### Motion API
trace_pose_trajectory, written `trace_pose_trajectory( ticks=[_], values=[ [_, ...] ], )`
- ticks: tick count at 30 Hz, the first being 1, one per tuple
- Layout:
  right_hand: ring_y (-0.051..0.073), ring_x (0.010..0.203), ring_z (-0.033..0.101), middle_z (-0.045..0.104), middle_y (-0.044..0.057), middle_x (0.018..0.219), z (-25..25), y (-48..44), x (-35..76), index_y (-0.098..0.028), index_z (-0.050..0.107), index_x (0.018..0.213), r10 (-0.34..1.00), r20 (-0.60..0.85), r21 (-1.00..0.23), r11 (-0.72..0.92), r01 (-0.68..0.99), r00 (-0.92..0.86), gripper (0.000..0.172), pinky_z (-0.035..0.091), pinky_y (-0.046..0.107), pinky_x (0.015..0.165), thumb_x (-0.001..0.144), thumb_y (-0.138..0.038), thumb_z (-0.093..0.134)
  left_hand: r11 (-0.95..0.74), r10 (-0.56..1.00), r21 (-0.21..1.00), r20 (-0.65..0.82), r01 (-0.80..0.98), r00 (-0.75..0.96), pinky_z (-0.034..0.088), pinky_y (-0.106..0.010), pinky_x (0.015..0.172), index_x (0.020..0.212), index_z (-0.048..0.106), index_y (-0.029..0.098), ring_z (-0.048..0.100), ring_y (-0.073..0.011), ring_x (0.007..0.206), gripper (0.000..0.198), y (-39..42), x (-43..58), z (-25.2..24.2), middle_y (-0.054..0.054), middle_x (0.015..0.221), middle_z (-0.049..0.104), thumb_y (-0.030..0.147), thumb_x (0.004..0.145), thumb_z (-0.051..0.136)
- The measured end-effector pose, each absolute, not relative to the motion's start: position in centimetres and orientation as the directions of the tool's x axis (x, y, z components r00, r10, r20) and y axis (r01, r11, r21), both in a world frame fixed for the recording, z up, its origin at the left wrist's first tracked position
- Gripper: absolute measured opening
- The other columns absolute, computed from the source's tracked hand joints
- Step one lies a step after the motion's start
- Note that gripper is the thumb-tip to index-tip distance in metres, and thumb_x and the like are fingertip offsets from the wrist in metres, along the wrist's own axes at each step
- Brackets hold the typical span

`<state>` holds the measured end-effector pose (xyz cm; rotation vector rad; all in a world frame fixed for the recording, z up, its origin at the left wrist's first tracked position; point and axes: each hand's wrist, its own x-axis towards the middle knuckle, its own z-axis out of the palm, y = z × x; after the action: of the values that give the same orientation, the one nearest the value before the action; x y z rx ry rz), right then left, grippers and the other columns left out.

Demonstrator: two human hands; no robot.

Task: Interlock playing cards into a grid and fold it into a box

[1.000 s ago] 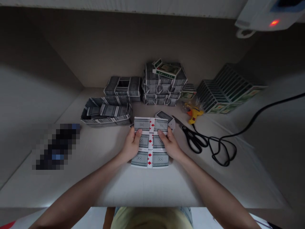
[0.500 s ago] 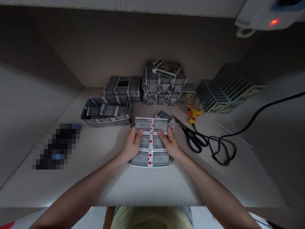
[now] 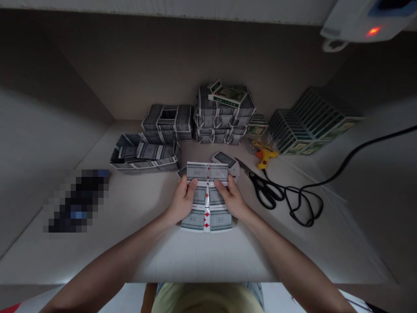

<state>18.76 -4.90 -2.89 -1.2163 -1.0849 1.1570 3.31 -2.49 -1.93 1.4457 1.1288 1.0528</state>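
A panel of joined playing cards is held between my two hands, patterned grey backs up, with a white strip of red diamonds down its middle. My left hand grips its left side, thumb on top. On the opposite side my right hand pinches it in the same way; the fingers beneath are hidden. Just behind the panel lies a loose pile of cards. Black-handled scissors rest to the right of my right hand.
An open card-made box holding cards stands back left. Behind are another card box and stacked card boxes topped by a card packet. Right are a yellow glue gun, its black cable and stacked packets.
The panel bends more between my hands, its upper row tilting and the diamond strip narrowing. Both hands stay on its sides, with the thumbs slightly closer together.
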Motion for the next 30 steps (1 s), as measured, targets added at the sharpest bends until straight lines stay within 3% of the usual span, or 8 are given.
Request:
trace_pose_trajectory(
  ticks=[11,14,19,30],
  values=[
    [0.019,0.099,0.056,0.061,0.002,0.104,-2.4,-4.5,18.8,-0.024,0.048,0.104,0.992,-0.033,-0.996,-0.022,-0.089,0.121,0.033,0.042,0.034,0.089,0.078,-0.044,0.055,-0.107,0.984,0.981,0.082,0.16,0.156,0.044,-0.035,0.086,0.107,0.051,0.019,0.057,-0.02,0.097,0.033,-2.0,3.3,-2.3,-0.007,0.106,0.062,0.042,0.086,0.043],
    [0.02,0.097,0.056,0.063,0.002,0.1,-2.2,-4.5,18.8,-0.022,0.052,0.101,0.991,-0.074,-0.992,-0.061,-0.113,0.114,0.034,0.042,0.034,0.087,0.077,-0.046,0.055,-0.122,0.992,0.977,0.113,0.176,0.065,0.044,-0.033,0.082,0.102,0.053,0.019,0.058,-0.0193,0.092,0.031,-1.7,3.1,-2.5,-0.006,0.101,0.063,0.044,0.085,0.043],
    [0.022,0.092,0.058,0.067,0.004,0.094,-2.3,-4.9,18.7,-0.02,0.06,0.093,0.994,-0.096,-0.995,-0.098,0.021,0.051,0.037,0.042,0.036,0.085,0.082,-0.052,0.045,-0.129,0.99,0.971,0.138,0.2,-0.029,0.044,-0.031,0.08,0.097,0.052,0.02,0.058,-0.0177,0.088,0.028,-1.5,2.9,-2.7,-0.003,0.094,0.063,0.044,0.086,0.043],
    [0.021,0.105,0.054,0.062,0.006,0.11,-2.7,-5.3,18.0,-0.021,0.055,0.11,0.999,-0.024,-0.994,-0.028,0.102,0.041,0.041,0.035,0.037,0.097,0.084,-0.05,0.042,-0.128,0.991,0.976,0.134,0.174,-0.02,0.045,-0.032,0.083,0.099,0.052,0.02,0.058,-0.0181,0.092,0.026,-1.8,3.4,-2.6,-0.005,0.1,0.062,0.041,0.086,0.043]
  ],
)
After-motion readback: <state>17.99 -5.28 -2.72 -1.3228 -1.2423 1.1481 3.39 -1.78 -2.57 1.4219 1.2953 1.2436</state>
